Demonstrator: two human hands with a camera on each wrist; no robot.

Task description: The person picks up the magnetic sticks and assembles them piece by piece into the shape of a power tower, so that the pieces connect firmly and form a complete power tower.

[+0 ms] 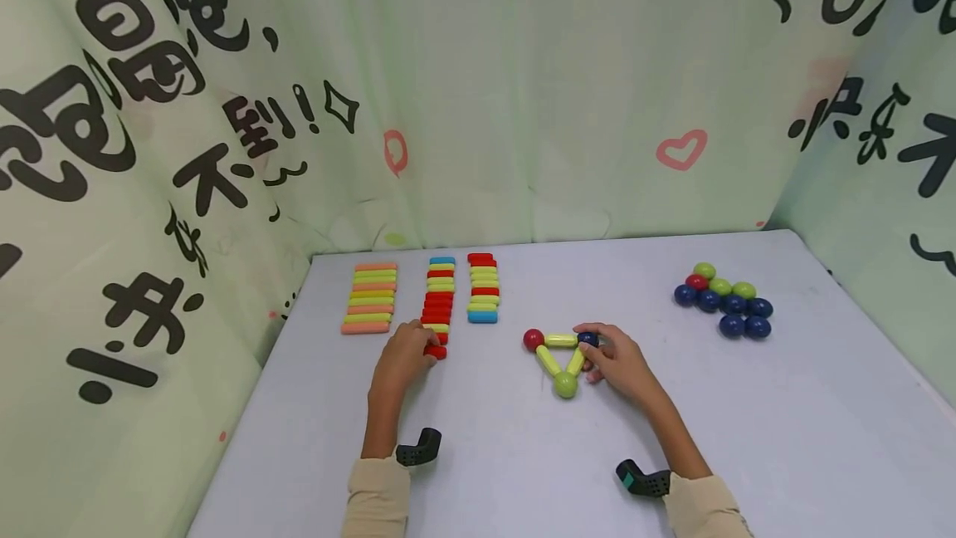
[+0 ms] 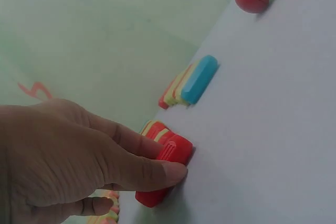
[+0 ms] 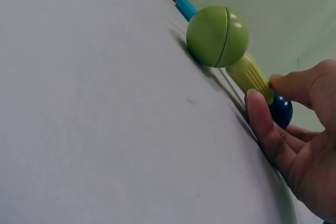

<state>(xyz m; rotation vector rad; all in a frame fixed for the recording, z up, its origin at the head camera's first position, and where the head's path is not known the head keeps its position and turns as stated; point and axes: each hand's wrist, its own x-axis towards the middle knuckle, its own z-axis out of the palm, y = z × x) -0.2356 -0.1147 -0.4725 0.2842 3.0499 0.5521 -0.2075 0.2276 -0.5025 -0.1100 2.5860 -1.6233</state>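
Note:
A triangle of yellow-green rods [image 1: 548, 361] lies on the table, with a red ball [image 1: 534, 339], a green ball [image 1: 565, 385] and a dark blue ball [image 1: 588, 339] at its corners. My right hand [image 1: 623, 365] grips the blue ball at the right corner, thumb and index finger by the rod's end [image 3: 249, 77]. My left hand [image 1: 403, 358] pinches a red rod [image 2: 181, 148] between thumb and fingers, at the near end of the middle column of rods [image 1: 439, 300]. Part of that rod is hidden behind the thumb.
To the left lies a column of orange and yellow-green rods [image 1: 369, 299]. A shorter mixed column [image 1: 484, 289] ends in a blue rod. Blue, green and red balls [image 1: 732, 304] cluster at the right. Printed curtains [image 1: 538, 106] hang behind the white table [image 1: 508, 471].

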